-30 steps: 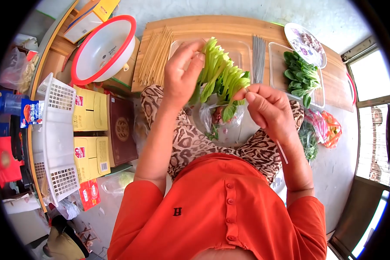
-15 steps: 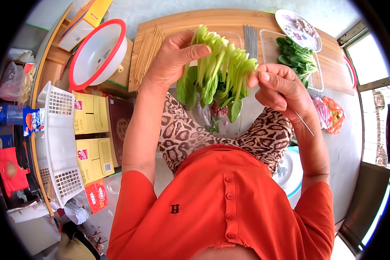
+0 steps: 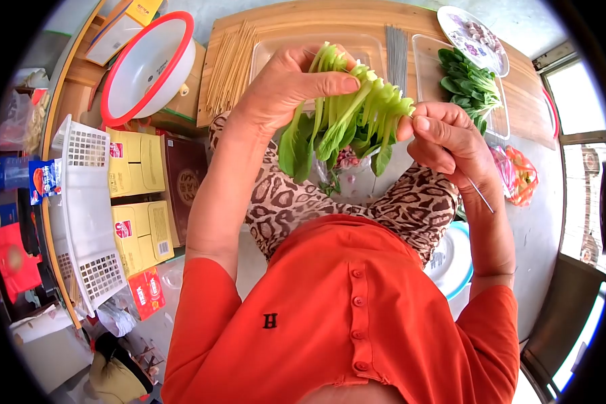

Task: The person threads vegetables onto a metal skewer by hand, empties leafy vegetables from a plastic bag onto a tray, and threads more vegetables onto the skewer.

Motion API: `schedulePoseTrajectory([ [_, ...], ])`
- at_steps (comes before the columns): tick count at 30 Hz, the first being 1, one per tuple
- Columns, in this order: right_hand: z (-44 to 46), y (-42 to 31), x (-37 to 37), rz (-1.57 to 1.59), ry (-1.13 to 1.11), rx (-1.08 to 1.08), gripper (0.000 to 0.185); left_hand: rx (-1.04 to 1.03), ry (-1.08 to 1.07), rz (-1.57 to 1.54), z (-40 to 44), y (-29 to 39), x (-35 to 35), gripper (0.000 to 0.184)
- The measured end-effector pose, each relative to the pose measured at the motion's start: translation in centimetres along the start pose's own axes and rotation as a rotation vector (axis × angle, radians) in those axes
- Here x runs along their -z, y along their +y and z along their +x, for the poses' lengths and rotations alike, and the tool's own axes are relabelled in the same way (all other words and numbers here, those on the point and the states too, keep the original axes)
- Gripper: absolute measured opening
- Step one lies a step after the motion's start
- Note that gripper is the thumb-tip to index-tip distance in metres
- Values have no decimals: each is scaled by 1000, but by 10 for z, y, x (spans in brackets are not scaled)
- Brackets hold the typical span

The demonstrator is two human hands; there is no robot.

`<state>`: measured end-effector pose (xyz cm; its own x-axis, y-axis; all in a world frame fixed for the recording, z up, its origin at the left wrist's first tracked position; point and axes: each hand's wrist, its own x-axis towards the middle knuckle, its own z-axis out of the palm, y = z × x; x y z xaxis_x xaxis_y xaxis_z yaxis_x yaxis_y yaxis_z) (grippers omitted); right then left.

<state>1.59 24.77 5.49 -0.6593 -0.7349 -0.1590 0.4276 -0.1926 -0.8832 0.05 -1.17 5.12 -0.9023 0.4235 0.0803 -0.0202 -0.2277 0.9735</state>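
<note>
A row of leafy greens (image 3: 347,128) hangs between my hands, pale stems up and dark leaves down. My left hand (image 3: 283,87) is closed around the stems at the row's left end, with the thumb lying across them. A thin metal skewer (image 3: 480,195) seems to run through the stems; its bare end sticks out below my right hand (image 3: 448,138). That hand pinches the skewer at the right end of the row, fingers curled. The skewer's other end is hidden behind the stems and my left hand.
The wooden table (image 3: 303,20) holds bamboo skewers (image 3: 232,71), metal skewers (image 3: 396,60), a clear tray (image 3: 424,60) with more greens (image 3: 470,84), and a patterned plate (image 3: 461,34). To the left are a red-rimmed basin (image 3: 141,81), a white basket (image 3: 81,209) and yellow boxes (image 3: 138,165).
Both hands and the greens have shifted slightly to the right in view. My left thumb has moved along the stems towards my right hand. The grips look the same.
</note>
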Motion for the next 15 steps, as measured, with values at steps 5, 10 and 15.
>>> schedulePoseTrajectory([
  [5, 4, 3, 2, 76, -1, -8, 26, -43, 33, 24, -2, 0, 4, 32],
  [10, 4, 4, 3, 115, -10, -24, 26, -24, 37, -17, -4, -9, 10, 37],
  [15, 3, 3, 3, 97, -17, -28, 27, 33, -41, -6, -1, -9, 6, 36],
])
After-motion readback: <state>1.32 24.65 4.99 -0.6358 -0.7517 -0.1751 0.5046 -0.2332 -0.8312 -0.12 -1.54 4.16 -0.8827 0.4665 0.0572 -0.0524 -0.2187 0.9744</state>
